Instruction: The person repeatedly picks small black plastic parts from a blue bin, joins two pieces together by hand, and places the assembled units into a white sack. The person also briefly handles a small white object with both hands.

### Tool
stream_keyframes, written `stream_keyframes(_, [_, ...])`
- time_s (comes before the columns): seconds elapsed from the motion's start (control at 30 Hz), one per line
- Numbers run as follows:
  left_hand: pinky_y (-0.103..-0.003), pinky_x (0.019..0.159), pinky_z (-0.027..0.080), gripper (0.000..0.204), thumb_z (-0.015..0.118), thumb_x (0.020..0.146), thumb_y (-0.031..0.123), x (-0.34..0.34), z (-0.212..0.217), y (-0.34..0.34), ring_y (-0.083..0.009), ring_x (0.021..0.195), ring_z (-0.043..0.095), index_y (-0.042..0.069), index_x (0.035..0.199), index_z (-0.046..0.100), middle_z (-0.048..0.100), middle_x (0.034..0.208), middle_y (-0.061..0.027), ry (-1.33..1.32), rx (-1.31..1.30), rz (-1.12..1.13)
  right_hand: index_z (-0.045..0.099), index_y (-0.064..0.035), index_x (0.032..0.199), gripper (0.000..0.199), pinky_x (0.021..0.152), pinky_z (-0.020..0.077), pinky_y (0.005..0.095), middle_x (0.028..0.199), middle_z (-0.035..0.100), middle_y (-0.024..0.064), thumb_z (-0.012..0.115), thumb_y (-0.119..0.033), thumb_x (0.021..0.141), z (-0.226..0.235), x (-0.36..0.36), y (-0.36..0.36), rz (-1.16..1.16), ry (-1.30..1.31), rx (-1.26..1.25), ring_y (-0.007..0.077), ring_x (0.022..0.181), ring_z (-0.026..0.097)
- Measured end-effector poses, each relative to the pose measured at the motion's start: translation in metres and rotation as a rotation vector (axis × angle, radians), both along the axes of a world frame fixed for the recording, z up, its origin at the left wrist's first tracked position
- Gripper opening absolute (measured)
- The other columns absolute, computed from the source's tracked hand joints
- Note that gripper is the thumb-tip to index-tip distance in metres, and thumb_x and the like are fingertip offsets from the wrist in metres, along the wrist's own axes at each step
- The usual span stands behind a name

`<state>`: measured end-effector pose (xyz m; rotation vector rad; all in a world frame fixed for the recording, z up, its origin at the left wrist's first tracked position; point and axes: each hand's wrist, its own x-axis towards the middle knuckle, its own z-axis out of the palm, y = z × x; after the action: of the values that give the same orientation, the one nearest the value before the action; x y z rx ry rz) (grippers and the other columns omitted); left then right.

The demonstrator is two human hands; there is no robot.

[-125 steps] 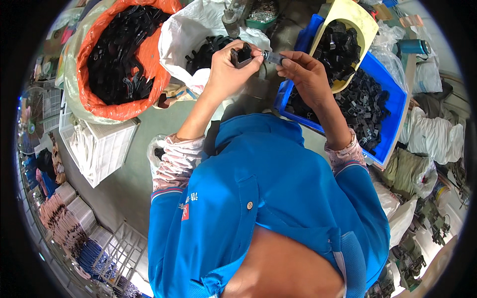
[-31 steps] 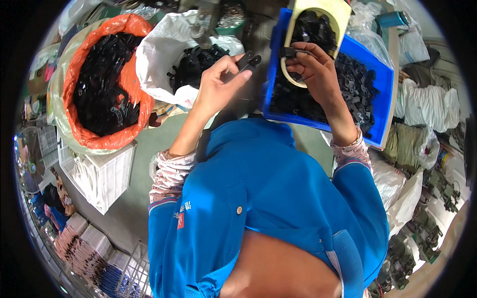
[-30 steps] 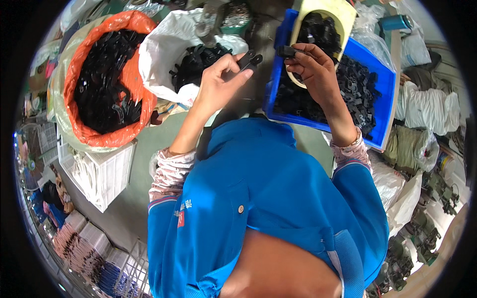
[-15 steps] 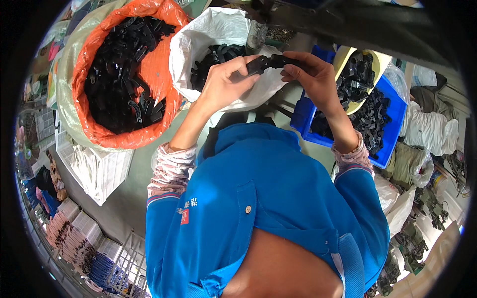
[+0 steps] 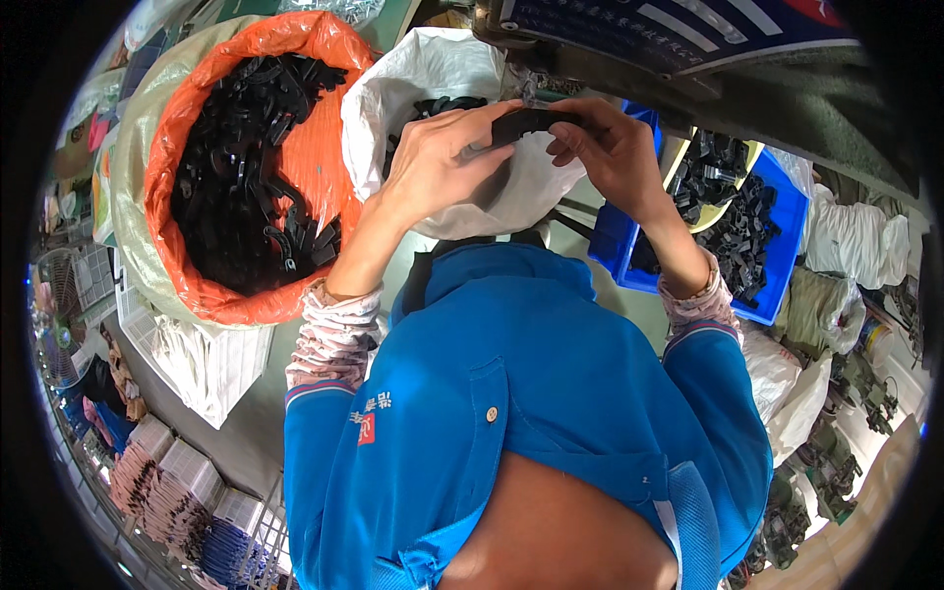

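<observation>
Between my two hands is a curved black plastic part (image 5: 526, 124), held above the mouth of a white woven sack (image 5: 366, 118) and close to the underside of a dark machine (image 5: 629, 88). My left hand (image 5: 442, 162) is closed round its left end, thumb below and fingers above. The fingers of my right hand (image 5: 621, 157) pinch its right end, partly covering it. Whether it is one piece or two pieces fitted together, I cannot tell. Black parts lie inside the white sack, partly hidden behind my left hand.
On the left stands an orange-lined sack (image 5: 162, 177) full of black parts, near a white crate (image 5: 231, 379). Right of my hands, a blue bin (image 5: 787, 265) holds small black pieces and a yellow container (image 5: 752, 152) with more. The machine overhangs the upper right.
The black pieces, earlier meeting at a notched joint, now look like one continuous arc. My hands have stayed close together. The view has shifted, showing more of the machine.
</observation>
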<state>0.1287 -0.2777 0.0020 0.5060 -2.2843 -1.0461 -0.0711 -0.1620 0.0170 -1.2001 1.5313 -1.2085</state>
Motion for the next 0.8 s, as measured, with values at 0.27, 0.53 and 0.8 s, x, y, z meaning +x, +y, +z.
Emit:
stream_keyframes(0.27, [-0.033,0.06,0.049,0.027,0.076,0.075,0.008,-0.003,0.015,-0.022,-0.0236,0.062,0.06,0.003,0.1,0.069,0.069,0.087,-0.0114,0.004,-0.263,-0.047,0.06,0.0071,0.115,0.024,0.069,0.0553,0.0259,0.085,0.069,0.0124,0.061,-0.001,0.093,-0.012,0.012,-0.012,-0.084,0.007,-0.1,0.0151,0.075,0.067])
stream_keyframes(0.53, [-0.033,0.061,0.05,0.036,0.075,0.078,0.017,-0.015,0.013,-0.053,-0.0265,0.065,0.061,0.008,0.111,0.067,0.063,0.075,-0.0074,-0.007,-0.354,-0.1,0.061,0.009,0.106,0.016,0.061,0.0563,0.0268,0.086,0.067,0.0128,0.061,0.0,0.092,-0.018,0.008,-0.025,-0.154,0.069,-0.246,0.0164,0.071,0.066])
stream_keyframes(0.8, [-0.035,0.058,0.046,0.036,0.073,0.081,0.027,-0.026,0.003,-0.065,-0.0267,0.064,0.059,0.012,0.113,0.065,0.056,0.07,-0.0049,-0.286,-0.245,-0.21,0.061,0.0067,0.111,0.024,0.058,0.054,0.0251,0.084,0.066,0.0094,0.063,-0.01,0.094,-0.033,-0.001,-0.028,-0.14,-0.035,-0.044,0.0132,0.07,0.064])
